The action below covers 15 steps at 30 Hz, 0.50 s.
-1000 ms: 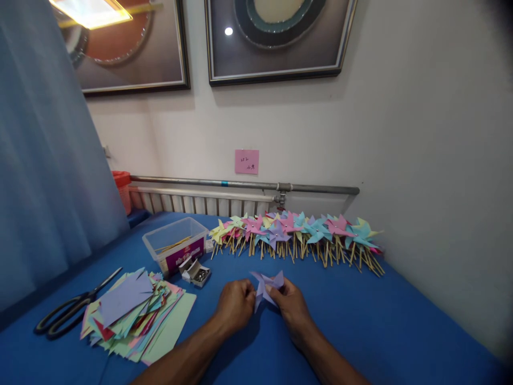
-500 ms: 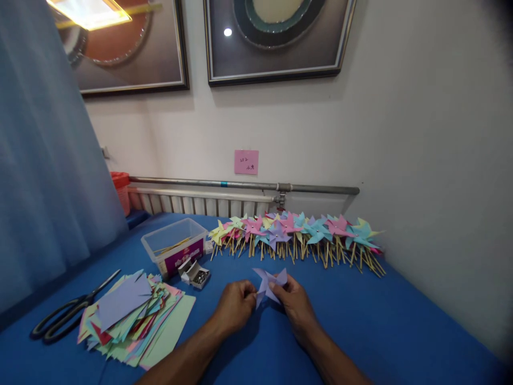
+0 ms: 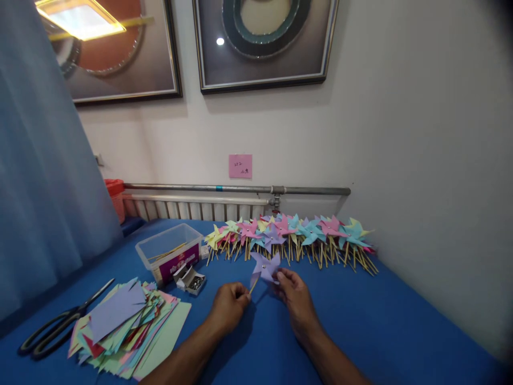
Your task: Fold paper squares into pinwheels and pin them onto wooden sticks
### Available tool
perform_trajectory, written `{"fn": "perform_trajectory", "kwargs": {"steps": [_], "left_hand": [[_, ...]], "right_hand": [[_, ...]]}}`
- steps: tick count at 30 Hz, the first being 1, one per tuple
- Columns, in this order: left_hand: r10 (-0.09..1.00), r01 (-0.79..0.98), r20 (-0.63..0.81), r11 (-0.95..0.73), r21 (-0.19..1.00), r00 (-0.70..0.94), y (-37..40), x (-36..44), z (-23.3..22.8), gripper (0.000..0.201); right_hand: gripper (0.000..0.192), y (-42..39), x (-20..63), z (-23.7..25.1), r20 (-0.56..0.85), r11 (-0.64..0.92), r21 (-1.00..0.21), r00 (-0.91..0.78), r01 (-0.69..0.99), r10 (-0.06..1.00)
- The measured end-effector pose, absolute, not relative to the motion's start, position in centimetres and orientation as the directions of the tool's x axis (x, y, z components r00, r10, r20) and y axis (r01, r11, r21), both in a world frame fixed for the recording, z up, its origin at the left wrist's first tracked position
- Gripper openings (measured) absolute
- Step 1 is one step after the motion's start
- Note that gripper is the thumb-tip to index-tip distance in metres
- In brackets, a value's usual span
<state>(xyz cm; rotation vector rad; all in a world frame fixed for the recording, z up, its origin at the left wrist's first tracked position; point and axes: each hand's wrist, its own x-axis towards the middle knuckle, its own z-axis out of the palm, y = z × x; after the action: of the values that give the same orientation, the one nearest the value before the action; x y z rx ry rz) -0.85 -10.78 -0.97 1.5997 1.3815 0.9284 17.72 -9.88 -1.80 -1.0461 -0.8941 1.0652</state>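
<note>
A purple paper pinwheel (image 3: 264, 267) on a thin stick is up in front of me, its face toward me with a small pin at the centre. My left hand (image 3: 230, 306) pinches the stick below the blades. At the right-hand blade is my right hand (image 3: 294, 299), fingers curled and closed on the blade's edge; the fingertips are partly hidden behind it. Beyond my hands lies a long row of finished pinwheels (image 3: 276, 238) in pink, yellow, blue and purple, their sticks pointing toward me.
Left on the blue tabletop (image 3: 385, 331) are a pile of cut coloured paper (image 3: 116, 313), black-handled scissors (image 3: 60, 326), a small open box of pins (image 3: 192, 280) and a clear plastic tub (image 3: 170, 254) holding sticks. A radiator (image 3: 192, 207) and pipe run along the wall.
The pinwheel has turned to face me and risen slightly, showing its pin and stick. My left hand has gone from a blade to the stick. The view has shifted a little.
</note>
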Motion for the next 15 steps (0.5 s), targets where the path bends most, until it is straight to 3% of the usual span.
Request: {"fn": "perform_trajectory", "kwargs": {"steps": [4,8,12,15], "left_hand": [[0.996,0.207,-0.031,0.012,0.978,0.09,-10.2,-0.6,-1.3,0.016],[0.993,0.125,-0.056,0.042,0.991,0.107,-10.2,-0.5,-0.9,0.02],[0.993,0.114,-0.037,0.024,0.993,0.114,-10.3,-0.5,-0.6,0.022],[0.995,0.13,-0.022,0.01,0.991,0.098,-10.4,-0.6,-0.5,0.023]], "right_hand": [[0.045,-9.8,18.0,-1.8,0.114,0.156,-0.978,0.269,-0.138,0.956],[0.041,-10.7,17.5,-1.4,0.182,0.189,-0.982,0.215,-0.012,0.96],[0.025,-12.7,16.5,-0.4,0.324,0.336,-0.914,-0.09,0.228,0.942],[0.028,-13.3,16.1,0.0,0.286,0.323,-0.91,-0.167,0.261,0.943]]}}
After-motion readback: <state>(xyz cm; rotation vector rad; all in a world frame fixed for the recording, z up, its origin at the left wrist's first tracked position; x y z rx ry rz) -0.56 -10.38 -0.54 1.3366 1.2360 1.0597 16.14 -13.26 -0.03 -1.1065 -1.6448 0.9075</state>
